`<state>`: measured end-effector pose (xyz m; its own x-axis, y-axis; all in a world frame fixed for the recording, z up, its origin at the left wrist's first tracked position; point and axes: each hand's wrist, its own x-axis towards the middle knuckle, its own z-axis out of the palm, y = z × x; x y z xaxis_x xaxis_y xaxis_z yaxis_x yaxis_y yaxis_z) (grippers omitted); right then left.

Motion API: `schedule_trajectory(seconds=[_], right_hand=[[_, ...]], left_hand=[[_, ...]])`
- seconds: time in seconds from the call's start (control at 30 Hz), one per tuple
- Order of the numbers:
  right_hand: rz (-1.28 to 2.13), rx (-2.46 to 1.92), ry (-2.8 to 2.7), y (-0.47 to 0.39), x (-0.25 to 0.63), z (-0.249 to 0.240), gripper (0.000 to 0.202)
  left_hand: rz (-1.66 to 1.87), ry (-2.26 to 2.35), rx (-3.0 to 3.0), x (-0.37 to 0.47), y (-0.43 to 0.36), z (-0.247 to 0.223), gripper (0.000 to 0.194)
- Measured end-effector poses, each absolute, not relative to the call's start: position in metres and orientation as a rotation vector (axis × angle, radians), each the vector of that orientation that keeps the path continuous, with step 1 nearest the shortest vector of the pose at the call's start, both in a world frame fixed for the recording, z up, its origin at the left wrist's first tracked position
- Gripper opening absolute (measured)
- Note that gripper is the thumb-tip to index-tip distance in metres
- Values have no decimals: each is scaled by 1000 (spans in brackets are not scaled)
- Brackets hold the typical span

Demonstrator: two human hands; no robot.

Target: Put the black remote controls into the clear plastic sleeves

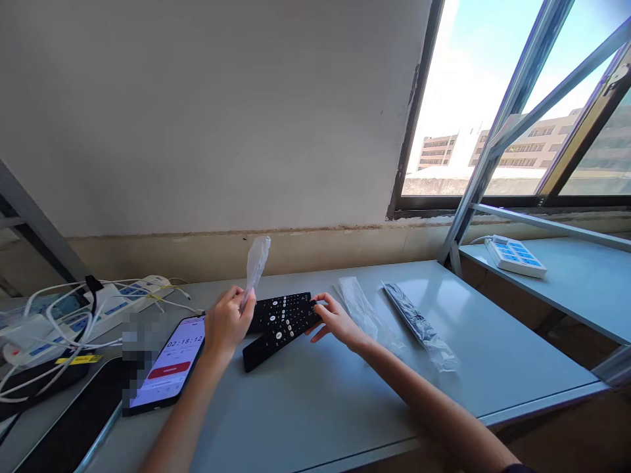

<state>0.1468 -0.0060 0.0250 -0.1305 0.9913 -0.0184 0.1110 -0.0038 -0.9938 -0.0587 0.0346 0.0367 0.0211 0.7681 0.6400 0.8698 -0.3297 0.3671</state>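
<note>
My left hand (227, 323) is closed around a crumpled clear plastic sleeve (257, 258), which sticks up above the fingers. My right hand (338, 322) pinches the upper end of a black remote control (276, 339) between thumb and fingers. This remote slants toward me, its button side up, and overlaps more black remotes (286, 303) behind it; how many lie there I cannot tell. Right of my right hand lies a flattened clear plastic bag (362, 303). Farther right, a dark remote in a clear sleeve (405, 310) rests on the table.
A phone (170, 368) showing a timer lies left of my left hand. Power strips (116, 305) with tangled white cables and a black device (73, 420) fill the table's left side. A metal frame post (480, 167) rises at the right, near another socket block (515, 256).
</note>
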Motion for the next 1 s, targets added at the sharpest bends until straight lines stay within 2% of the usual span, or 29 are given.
schedule_trajectory(seconds=[0.2,0.4,0.47,0.67,1.0], right_hand=[[1102,-1259,-1700,-17,143,27,42],[356,-1457,-2337,-29,137,29,35],[244,-1516,-2411,-30,137,30,36],[114,-1654,-2377,-28,139,33,36],[144,-1623,-2261,-24,142,29,34]], left_hand=[[-1222,-1788,-2096,-59,36,37,34],[-1201,-1771,-2083,-59,35,37,32],[-1198,-1761,-2076,-58,35,37,30],[-1203,-1771,-2026,-57,33,39,22],[-1144,-1670,-2196,-57,36,34,11]])
